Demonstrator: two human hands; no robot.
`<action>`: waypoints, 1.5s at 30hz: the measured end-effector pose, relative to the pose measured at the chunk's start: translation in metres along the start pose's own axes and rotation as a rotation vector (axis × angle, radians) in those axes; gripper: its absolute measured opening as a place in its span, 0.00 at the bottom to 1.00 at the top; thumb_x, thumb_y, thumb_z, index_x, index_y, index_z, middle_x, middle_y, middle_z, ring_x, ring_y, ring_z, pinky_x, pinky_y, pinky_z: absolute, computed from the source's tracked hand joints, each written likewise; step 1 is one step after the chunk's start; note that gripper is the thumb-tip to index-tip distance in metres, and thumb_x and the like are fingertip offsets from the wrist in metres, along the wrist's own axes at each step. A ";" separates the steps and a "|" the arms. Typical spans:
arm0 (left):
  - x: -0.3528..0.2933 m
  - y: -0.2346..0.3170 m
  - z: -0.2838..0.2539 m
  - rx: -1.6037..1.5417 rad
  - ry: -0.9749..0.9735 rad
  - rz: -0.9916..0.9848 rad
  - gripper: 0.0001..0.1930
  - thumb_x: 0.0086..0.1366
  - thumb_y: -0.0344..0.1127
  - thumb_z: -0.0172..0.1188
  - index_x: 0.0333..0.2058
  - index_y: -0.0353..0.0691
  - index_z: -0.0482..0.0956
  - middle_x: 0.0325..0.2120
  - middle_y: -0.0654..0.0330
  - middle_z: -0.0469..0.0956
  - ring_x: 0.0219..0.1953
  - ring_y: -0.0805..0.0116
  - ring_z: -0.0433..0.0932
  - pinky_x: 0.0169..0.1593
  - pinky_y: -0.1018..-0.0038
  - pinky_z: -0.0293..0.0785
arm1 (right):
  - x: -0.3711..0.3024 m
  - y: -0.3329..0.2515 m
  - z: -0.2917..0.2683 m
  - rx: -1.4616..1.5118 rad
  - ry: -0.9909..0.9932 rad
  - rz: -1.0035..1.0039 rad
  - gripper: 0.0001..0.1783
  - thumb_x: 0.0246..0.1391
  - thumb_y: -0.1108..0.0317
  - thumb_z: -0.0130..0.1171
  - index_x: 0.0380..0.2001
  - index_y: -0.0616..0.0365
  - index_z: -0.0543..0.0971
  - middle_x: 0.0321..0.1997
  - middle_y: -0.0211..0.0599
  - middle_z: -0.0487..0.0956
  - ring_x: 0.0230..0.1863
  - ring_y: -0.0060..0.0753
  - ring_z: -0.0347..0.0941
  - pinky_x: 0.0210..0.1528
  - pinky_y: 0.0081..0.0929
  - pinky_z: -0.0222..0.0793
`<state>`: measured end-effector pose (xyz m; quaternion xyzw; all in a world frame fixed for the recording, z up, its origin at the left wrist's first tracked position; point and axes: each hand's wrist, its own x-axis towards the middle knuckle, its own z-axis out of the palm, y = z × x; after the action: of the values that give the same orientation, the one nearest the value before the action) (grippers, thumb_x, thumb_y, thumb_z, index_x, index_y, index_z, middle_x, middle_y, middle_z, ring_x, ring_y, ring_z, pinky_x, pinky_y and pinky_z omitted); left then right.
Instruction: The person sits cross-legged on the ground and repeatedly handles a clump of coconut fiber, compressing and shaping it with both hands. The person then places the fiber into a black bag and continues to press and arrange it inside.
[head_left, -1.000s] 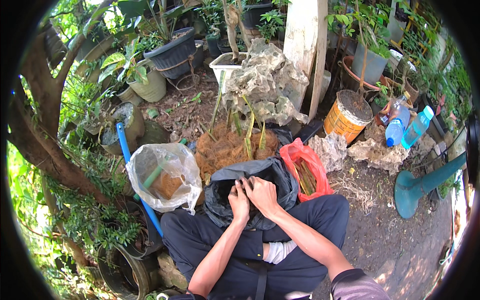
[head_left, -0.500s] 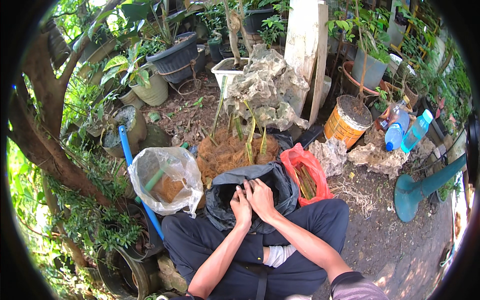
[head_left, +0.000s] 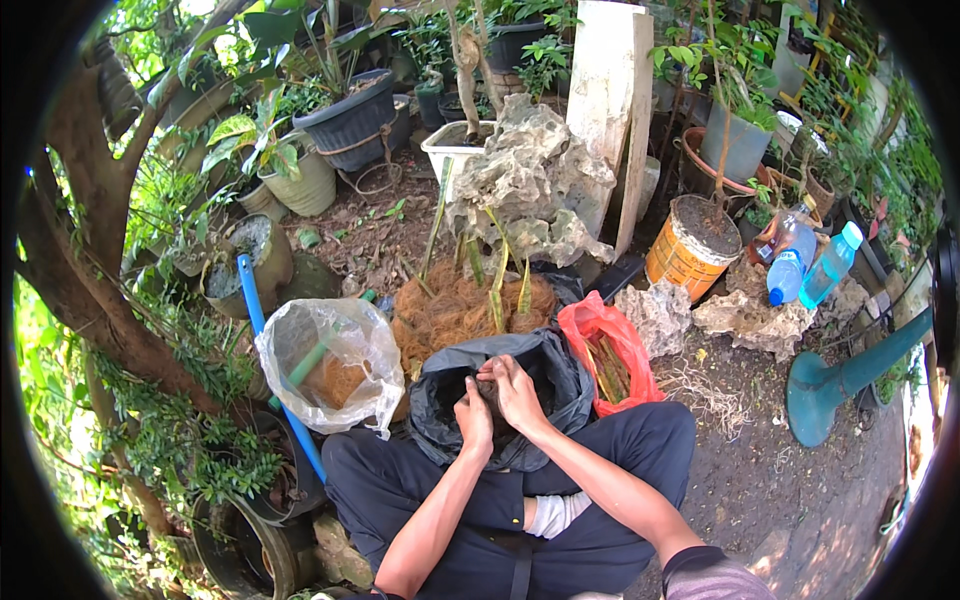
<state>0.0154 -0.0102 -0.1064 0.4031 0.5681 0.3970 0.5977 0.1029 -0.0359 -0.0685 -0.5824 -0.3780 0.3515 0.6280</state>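
Observation:
A black plastic bag [head_left: 572, 385] stands open between my crossed legs, its dark inside only partly visible. Both hands are over its mouth. My left hand [head_left: 474, 418] is closed, its fingertips curled beside a small dark patch that may be soil. Close by on the right, my right hand [head_left: 517, 393] pinches its fingers together; anything in them is too small to make out. Behind the bag lies a mound of brown coconut fibre [head_left: 425, 312] with upright green leaf cuttings [head_left: 496, 290] in it. A red plastic bag [head_left: 652, 384] on the right holds several long leaf pieces [head_left: 608, 365].
A clear plastic bag [head_left: 290, 345] with brown fibre stands left, beside a blue pole [head_left: 253, 300]. Rough rocks [head_left: 545, 165] rise behind the mound. Right are an orange-labelled bucket [head_left: 685, 255], plastic bottles [head_left: 830, 265] and a green stand [head_left: 815, 395]. Potted plants line the back.
My left hand has shifted slightly left and down, opening a small gap from the right hand. The right fingers have drawn in toward a pinch. The bags stay in place.

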 end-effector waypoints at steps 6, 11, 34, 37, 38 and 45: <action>0.008 0.004 -0.007 0.037 0.056 -0.026 0.32 0.78 0.56 0.39 0.33 0.32 0.81 0.28 0.63 0.80 0.30 0.75 0.73 0.37 0.71 0.71 | -0.006 -0.009 0.006 -0.005 -0.067 -0.087 0.24 0.75 0.53 0.39 0.41 0.65 0.73 0.40 0.44 0.80 0.45 0.35 0.81 0.51 0.31 0.74; -0.002 0.020 -0.003 0.000 0.060 0.148 0.33 0.78 0.57 0.40 0.23 0.35 0.75 0.18 0.68 0.72 0.21 0.76 0.68 0.27 0.70 0.66 | -0.016 -0.016 0.012 -0.099 -0.012 -0.210 0.20 0.73 0.57 0.43 0.43 0.66 0.74 0.41 0.49 0.79 0.46 0.47 0.79 0.50 0.37 0.72; 0.017 0.023 -0.010 -0.292 0.080 0.062 0.30 0.71 0.66 0.48 0.21 0.46 0.69 0.18 0.70 0.68 0.19 0.75 0.68 0.25 0.75 0.66 | -0.013 -0.019 -0.008 -0.174 -0.085 -0.104 0.23 0.73 0.54 0.42 0.41 0.66 0.75 0.35 0.51 0.82 0.40 0.48 0.81 0.45 0.38 0.74; 0.020 0.022 -0.011 -0.401 0.038 0.094 0.30 0.71 0.67 0.47 0.22 0.46 0.69 0.19 0.69 0.69 0.20 0.75 0.69 0.26 0.75 0.67 | -0.012 -0.010 -0.007 -0.185 -0.081 -0.087 0.23 0.73 0.54 0.42 0.41 0.66 0.75 0.35 0.50 0.82 0.39 0.47 0.81 0.44 0.38 0.74; 0.023 0.017 -0.014 -0.454 0.015 0.112 0.31 0.71 0.68 0.47 0.22 0.46 0.69 0.19 0.69 0.70 0.20 0.74 0.69 0.26 0.75 0.67 | -0.012 -0.008 -0.005 -0.173 -0.072 -0.059 0.24 0.73 0.53 0.42 0.41 0.66 0.76 0.34 0.50 0.82 0.38 0.46 0.82 0.44 0.38 0.74; 0.028 0.007 -0.016 -0.410 0.005 0.114 0.35 0.70 0.73 0.39 0.21 0.47 0.68 0.18 0.69 0.68 0.19 0.74 0.69 0.25 0.76 0.68 | -0.011 0.002 -0.007 -0.137 -0.098 0.158 0.32 0.73 0.45 0.39 0.39 0.68 0.78 0.31 0.45 0.82 0.34 0.37 0.81 0.40 0.34 0.75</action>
<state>0.0005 0.0187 -0.1101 0.3034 0.4531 0.5386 0.6423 0.1040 -0.0487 -0.0719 -0.6341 -0.3843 0.4014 0.5377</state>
